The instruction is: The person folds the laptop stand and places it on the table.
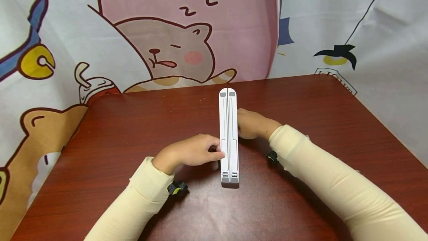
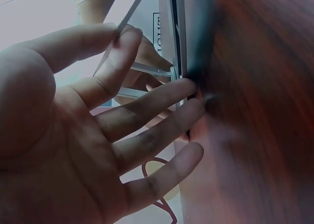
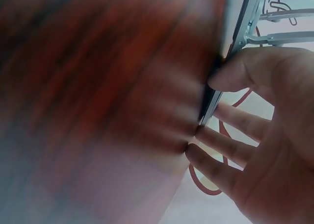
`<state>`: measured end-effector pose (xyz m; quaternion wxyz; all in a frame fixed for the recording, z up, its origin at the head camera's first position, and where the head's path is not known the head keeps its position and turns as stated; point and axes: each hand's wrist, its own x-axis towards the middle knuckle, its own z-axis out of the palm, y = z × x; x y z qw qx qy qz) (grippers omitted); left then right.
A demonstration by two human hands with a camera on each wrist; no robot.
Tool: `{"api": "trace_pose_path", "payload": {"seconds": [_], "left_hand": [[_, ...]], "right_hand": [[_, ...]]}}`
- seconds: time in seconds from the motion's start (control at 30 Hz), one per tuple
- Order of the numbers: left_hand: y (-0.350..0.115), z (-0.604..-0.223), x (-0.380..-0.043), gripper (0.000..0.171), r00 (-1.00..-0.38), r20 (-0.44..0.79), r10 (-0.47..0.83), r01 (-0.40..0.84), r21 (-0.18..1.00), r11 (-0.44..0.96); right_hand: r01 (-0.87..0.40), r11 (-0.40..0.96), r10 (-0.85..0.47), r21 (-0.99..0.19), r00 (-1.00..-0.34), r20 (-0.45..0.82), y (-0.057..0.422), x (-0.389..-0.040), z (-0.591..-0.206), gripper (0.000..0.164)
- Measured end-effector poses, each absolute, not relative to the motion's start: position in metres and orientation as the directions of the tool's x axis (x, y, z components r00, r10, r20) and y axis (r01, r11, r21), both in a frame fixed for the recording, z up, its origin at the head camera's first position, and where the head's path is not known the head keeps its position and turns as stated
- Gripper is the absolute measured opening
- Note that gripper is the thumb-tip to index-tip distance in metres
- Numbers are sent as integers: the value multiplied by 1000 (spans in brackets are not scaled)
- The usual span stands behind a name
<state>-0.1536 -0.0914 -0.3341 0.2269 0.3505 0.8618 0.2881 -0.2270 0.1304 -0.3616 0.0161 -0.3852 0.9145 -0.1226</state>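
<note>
A slim folding laptop stand (image 1: 224,122), white-silver with grey pads at its ends, stands near the middle of the table. My left hand (image 1: 195,151) pinches its upper bar between thumb and index finger at the near left side. In the left wrist view the other fingers of the left hand (image 2: 73,121) reach to the lower bar (image 2: 181,35). On the far right side, my right hand (image 1: 255,124) is partly hidden behind the stand. The right wrist view has that hand's thumb (image 3: 238,74) against the base bar (image 3: 244,25), with fingers on its other side. Slanting struts (image 3: 292,37) join the bars.
The stand is over a dark red-brown wooden table (image 1: 133,122). A cartoon-printed cloth (image 1: 247,29) hangs behind it and along the sides. Small black wrist cameras (image 1: 177,188) sit under both cream sleeves (image 1: 143,189).
</note>
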Motion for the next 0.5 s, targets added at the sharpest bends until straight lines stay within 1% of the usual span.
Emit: {"api": "trace_pose_path", "payload": {"seconds": [0.07, 0.23, 0.3, 0.5], "left_hand": [[-92, -333, -154, 18, -663, -194, 723, 471, 643, 605], [-92, -331, -153, 22, -695, -205, 689, 463, 605, 647], [-93, -330, -153, 24, -708, -207, 676, 463, 586, 665], [-94, -328, -152, 34, -763, -243, 598, 425, 509, 749]], "right_hand": [[-693, 680, -702, -238, -710, 59, 131, -227, -362, 18], [-674, 702, -686, -230, -726, 33, 133, -227, -360, 40], [-663, 713, -676, -228, -736, 25, 133, -227, -360, 41], [-651, 724, -663, -228, -748, 27, 134, -228, -359, 37]]}}
